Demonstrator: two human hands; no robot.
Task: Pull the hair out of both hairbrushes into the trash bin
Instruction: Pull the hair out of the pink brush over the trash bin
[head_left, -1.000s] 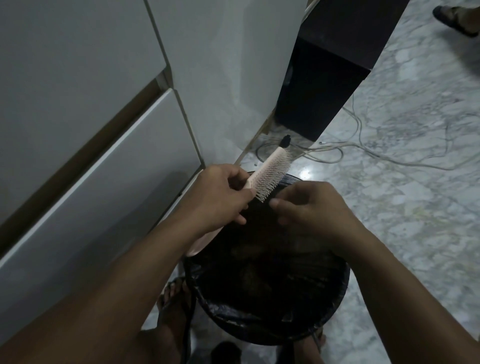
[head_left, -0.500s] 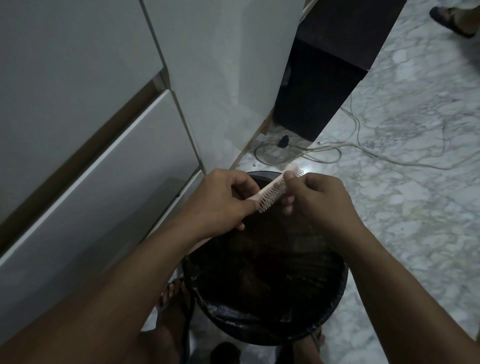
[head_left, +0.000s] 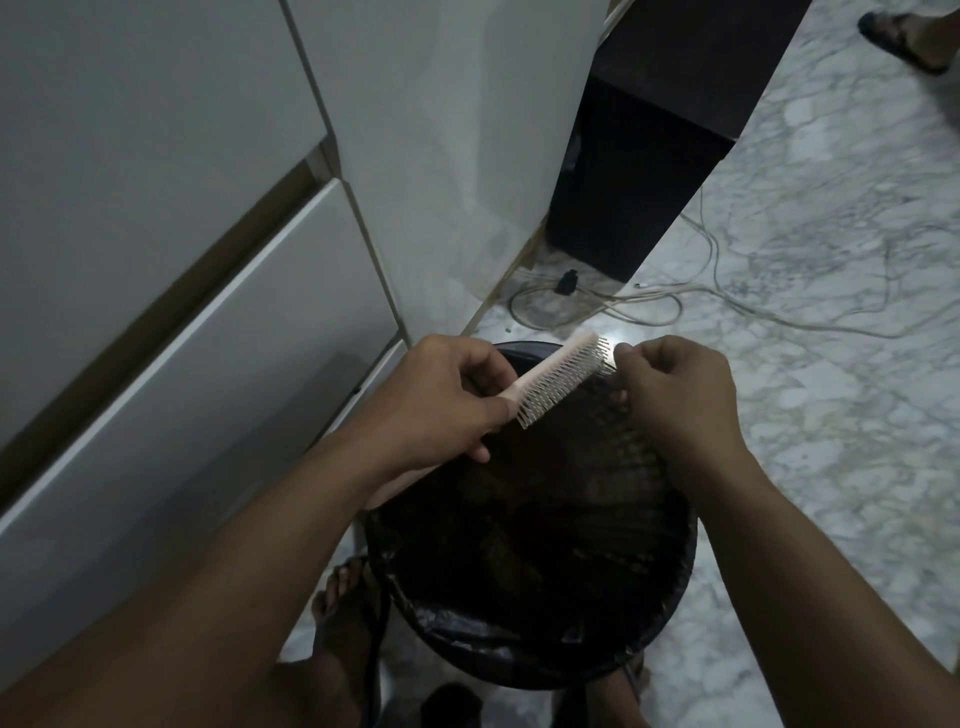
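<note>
A pale pink hairbrush (head_left: 558, 375) with white bristles pointing down hangs over a round trash bin (head_left: 519, 652) lined with a black bag. My left hand (head_left: 441, 402) grips its handle. My right hand (head_left: 675, 395) is at the brush's far tip, thumb and forefinger pinched at the end bristles. Hair between those fingers is too fine to make out. Only one hairbrush is in view.
White cabinet drawers (head_left: 182, 322) stand to the left and a dark cabinet (head_left: 639, 171) behind the bin. Loose cables (head_left: 727, 301) trail over the marble floor. My sandalled feet (head_left: 343, 613) flank the bin. Another person's foot (head_left: 904, 36) shows at top right.
The brush first dropped lower and flatter over the bin. My right hand rose from below the bristles to the brush, then slid out to its far tip.
</note>
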